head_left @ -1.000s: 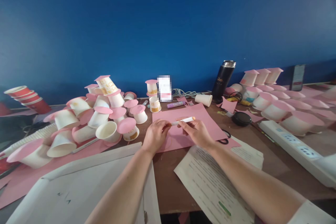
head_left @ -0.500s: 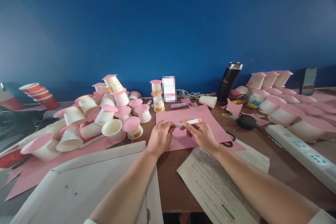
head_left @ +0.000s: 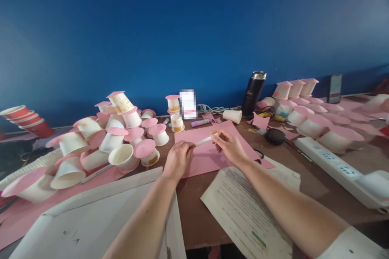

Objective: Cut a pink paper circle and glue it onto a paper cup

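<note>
Between my two hands lies a slim white marker (head_left: pixel 204 141), tilted up toward the right. The fingers of my left hand (head_left: pixel 178 158) are closed around its brownish left end. My right hand (head_left: pixel 228 145) pinches the other end between thumb and fingers, covering the tip. Both hands are above a pink paper sheet (head_left: pixel 209 160). A faint round outline shows on the sheet beside my left hand. Black scissor handles (head_left: pixel 259 154) poke out at the sheet's right edge, partly hidden.
Paper cups with pink discs (head_left: pixel 145 149) crowd the left; others (head_left: pixel 313 125) line the right. A black flask (head_left: pixel 254 93), a purple glue stick (head_left: pixel 201 122) and a lying cup (head_left: pixel 232 116) stand behind. A power strip (head_left: pixel 322 162), printed paper (head_left: pixel 237 206) and white board (head_left: pixel 100 218) lie nearer.
The view has turned slightly right, so things shift left. My right hand now grips nearer the marker's right end, hiding its orange tip; more of the barrel shows between my hands.
</note>
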The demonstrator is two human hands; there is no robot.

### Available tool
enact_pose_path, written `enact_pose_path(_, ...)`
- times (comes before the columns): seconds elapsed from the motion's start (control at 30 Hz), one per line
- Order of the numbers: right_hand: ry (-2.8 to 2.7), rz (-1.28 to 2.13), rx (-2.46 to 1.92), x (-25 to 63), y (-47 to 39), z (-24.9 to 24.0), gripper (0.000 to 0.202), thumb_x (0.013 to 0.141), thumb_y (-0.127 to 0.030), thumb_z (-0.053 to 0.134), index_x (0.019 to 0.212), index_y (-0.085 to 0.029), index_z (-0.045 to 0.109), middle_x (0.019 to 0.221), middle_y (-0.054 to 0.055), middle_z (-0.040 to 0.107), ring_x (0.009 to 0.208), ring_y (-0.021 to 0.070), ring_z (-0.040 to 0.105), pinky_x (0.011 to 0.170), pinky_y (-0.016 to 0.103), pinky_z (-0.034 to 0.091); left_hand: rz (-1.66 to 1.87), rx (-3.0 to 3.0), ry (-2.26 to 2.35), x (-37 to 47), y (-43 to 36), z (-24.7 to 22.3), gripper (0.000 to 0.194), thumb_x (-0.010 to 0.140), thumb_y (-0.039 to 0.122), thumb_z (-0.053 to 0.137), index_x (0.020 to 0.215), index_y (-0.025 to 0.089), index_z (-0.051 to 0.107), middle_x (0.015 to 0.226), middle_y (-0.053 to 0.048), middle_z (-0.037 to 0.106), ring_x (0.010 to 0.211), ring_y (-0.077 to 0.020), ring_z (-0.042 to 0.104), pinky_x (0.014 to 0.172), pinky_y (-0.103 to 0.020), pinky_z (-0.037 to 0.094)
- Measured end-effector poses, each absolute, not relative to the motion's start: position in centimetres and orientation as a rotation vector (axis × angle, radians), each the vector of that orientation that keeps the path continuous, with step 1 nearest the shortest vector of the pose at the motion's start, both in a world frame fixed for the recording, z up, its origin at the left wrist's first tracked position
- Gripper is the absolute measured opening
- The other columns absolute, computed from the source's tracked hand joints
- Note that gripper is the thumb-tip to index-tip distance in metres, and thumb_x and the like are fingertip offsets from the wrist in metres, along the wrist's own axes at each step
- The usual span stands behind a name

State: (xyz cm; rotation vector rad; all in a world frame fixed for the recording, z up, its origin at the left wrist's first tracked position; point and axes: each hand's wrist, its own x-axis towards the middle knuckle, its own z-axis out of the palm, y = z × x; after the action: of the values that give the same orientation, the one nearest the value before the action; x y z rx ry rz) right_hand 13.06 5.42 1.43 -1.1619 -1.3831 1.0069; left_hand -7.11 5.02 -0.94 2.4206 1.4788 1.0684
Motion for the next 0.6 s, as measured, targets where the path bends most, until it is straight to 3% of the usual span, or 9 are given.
enact_pose_path(0.1, -1.371, 0.932, -1.243, 14.0, 6.2, 1.2, 0.036, 0.078, -0.054, 0.062, 0.071, -0.018, 0.061, 0.051, -0.003, 0.055, 0.047, 0.0093, 0.050, 0.046, 0.021, 0.040, 1.140, 2.397, 1.567, -7.4, 5.2, -1.0, 0.026, 0.086, 0.014, 0.049, 0.108, 0.018, 0.062, 0.106, -0.008, 0.067, 0.096, -0.0200, 0.062, 0.086, -0.033, 0.048)
enact_pose_path(0.17, -1.269, 0.906, -1.295, 14.6, 6.9, 0.8, 0.036, 0.077, -0.053, 0.062, 0.074, -0.017, 0.062, 0.061, 0.000, 0.063, 0.050, 0.0102, 0.056, 0.046, 0.021, 0.044, 1.145, 2.363, 1.700, -7.7, 5.2, -1.0, 0.032, 0.085, 0.015, 0.049, 0.116, 0.017, 0.058, 0.112, -0.010, 0.064, 0.098, -0.0212, 0.062, 0.086, -0.034, 0.048)
enact_pose_path(0.27, -1.110, 0.987, -1.284, 15.3, 7.9, 0.0, 0.034, 0.080, -0.045, 0.062, 0.100, -0.018, 0.063, 0.094, 0.008, 0.071, 0.064, 0.0134, 0.066, 0.050, 0.022, 0.052, 0.972, 2.330, 1.904, -8.0, 5.0, -0.7, 0.032, 0.085, 0.018, 0.050, 0.115, 0.016, 0.058, 0.110, -0.012, 0.064, 0.095, -0.0235, 0.063, 0.084, -0.035, 0.048)
enact_pose_path(0.37, -1.078, 1.100, -1.294, 15.8, 8.4, -0.1, 0.045, 0.083, -0.037, 0.060, 0.124, -0.020, 0.050, 0.110, 0.012, 0.067, 0.072, 0.0164, 0.071, 0.051, 0.024, 0.055, 0.688, 2.327, 2.062, -8.1, 4.7, -0.3, 0.029, 0.085, 0.025, 0.051, 0.112, 0.015, 0.059, 0.106, -0.015, 0.063, 0.098, -0.0273, 0.061, 0.083, -0.037, 0.047)
enact_pose_path(0.43, -1.135, 1.057, -1.352, 16.3, 8.4, 0.5, 0.047, 0.084, -0.034, 0.058, 0.127, -0.019, 0.048, 0.110, 0.012, 0.067, 0.070, 0.0168, 0.071, 0.050, 0.024, 0.055, 0.522, 2.283, 2.157, -8.0, 4.5, 0.0, 0.033, 0.084, 0.033, 0.054, 0.110, 0.013, 0.058, 0.105, -0.017, 0.062, 0.101, -0.0306, 0.060, 0.082, -0.038, 0.046)
enact_pose_path(0.6, -1.466, 0.650, -1.552, 18.8, 7.3, 4.1, 0.036, 0.086, -0.036, 0.055, 0.114, -0.015, 0.061, 0.093, 0.010, 0.070, 0.071, 0.0177, 0.069, 0.055, 0.025, 0.052, 0.348, 2.089, 2.223, -7.8, 4.4, 0.7, 0.038, 0.080, 0.040, 0.058, 0.105, 0.011, 0.058, 0.106, -0.022, 0.062, 0.098, -0.0326, 0.062, 0.076, -0.037, 0.046)
